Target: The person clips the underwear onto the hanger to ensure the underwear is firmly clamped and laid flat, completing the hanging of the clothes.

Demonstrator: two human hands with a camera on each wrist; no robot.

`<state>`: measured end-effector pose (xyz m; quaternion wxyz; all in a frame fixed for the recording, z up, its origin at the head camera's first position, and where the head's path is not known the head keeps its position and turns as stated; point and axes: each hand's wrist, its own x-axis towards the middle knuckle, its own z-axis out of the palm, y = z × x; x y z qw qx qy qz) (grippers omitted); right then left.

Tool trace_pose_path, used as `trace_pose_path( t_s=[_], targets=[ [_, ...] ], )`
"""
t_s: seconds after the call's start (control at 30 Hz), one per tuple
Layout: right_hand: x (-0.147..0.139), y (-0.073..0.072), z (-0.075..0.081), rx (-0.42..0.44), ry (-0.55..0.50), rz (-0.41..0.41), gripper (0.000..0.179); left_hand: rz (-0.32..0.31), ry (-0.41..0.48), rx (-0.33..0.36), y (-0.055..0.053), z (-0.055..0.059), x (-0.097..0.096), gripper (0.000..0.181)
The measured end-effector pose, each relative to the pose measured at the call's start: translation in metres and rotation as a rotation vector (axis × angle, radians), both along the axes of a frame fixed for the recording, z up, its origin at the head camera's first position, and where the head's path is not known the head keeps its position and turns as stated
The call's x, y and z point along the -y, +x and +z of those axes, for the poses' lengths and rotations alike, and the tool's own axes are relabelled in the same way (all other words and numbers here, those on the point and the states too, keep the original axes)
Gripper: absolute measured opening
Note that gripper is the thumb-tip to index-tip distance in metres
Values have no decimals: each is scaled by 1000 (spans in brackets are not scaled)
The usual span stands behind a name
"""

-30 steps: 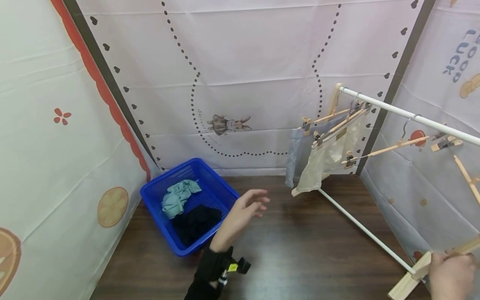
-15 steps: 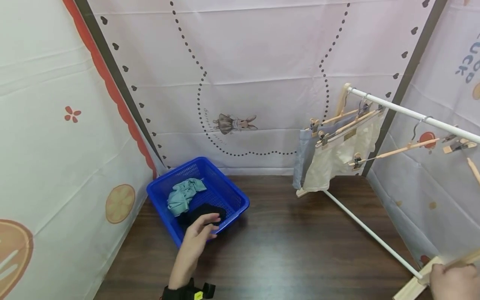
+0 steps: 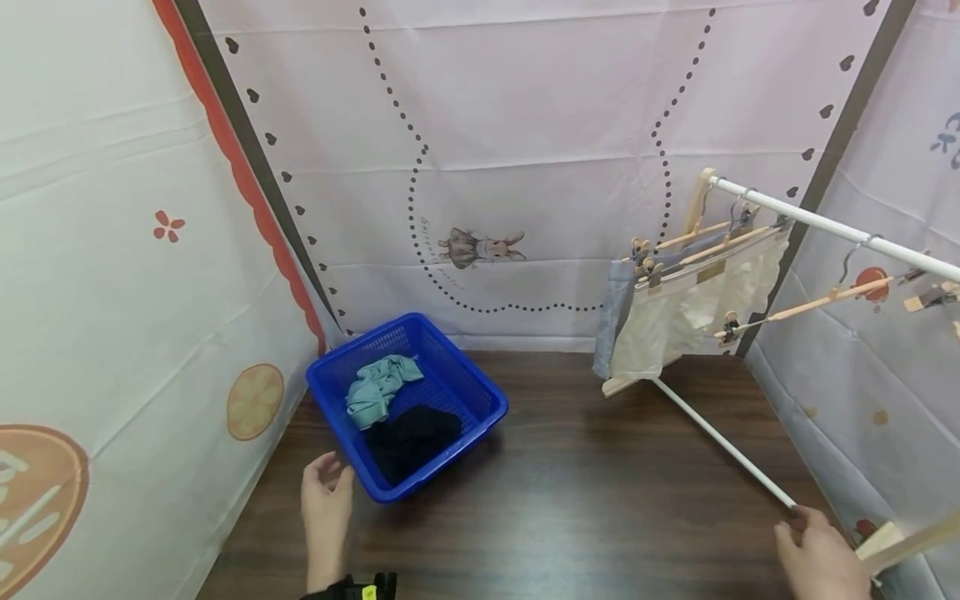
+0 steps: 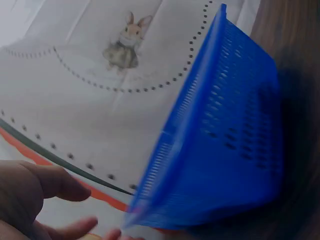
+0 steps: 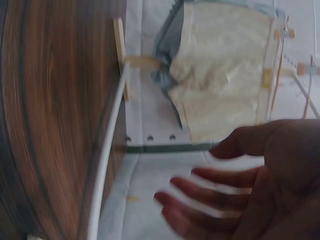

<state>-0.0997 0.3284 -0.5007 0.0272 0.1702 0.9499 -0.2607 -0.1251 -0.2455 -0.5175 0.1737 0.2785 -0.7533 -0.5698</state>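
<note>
My left hand (image 3: 326, 500) is beside the near left side of the blue plastic basket (image 3: 480, 408), its fingers loosely bent and holding nothing. In the left wrist view the fingertips come right up to the lower corner of the basket (image 4: 200, 175). Inside lie a crumpled light teal cloth (image 3: 378, 392) and a black cloth (image 3: 412, 437). My right hand (image 3: 821, 554) is near the front foot of the drying rack, over the end of its white lower bar (image 3: 727, 446). Its fingers are spread and relaxed in the right wrist view, with nothing in them.
On the rack's white top rail (image 3: 825, 223) hang cream shorts (image 3: 675, 325) and a light blue garment (image 3: 613, 317), both on wooden clip hangers. A bare hanger (image 3: 832, 297) hangs nearer. Printed fabric walls (image 3: 525, 100) surround the dark wooden surface (image 3: 555, 508).
My left hand has moved left, from the basket's right side past its front to its left side. My right hand has let go of the rack's front foot and moved left. The view has shifted slightly.
</note>
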Motion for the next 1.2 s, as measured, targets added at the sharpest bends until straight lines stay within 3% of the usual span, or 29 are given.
trace_pose_path(
  t_s=[0.1,0.23,0.4,0.5,0.83,0.97,1.2],
  targets=[
    [19,-6,0,-58,15,121,43,-20,119,15,-11,-15,1,62],
    [55,-15,1,-141,-20,193,34,-66,209,26,-28,-28,-1,72],
    [107,-31,-4,-402,-80,353,22,-99,265,20,-42,-31,1,78],
    [136,-46,-11,-494,-120,477,23,-118,272,1,-49,-30,3,79],
    [212,-82,-21,-506,-156,874,21,-76,226,-34,-56,-38,-4,67],
    [241,-91,-23,-547,-168,956,21,-53,207,-21,-55,-39,-6,67],
    [303,-104,-24,-568,-356,1033,23,-29,173,5,-49,-41,-4,73]
  ],
)
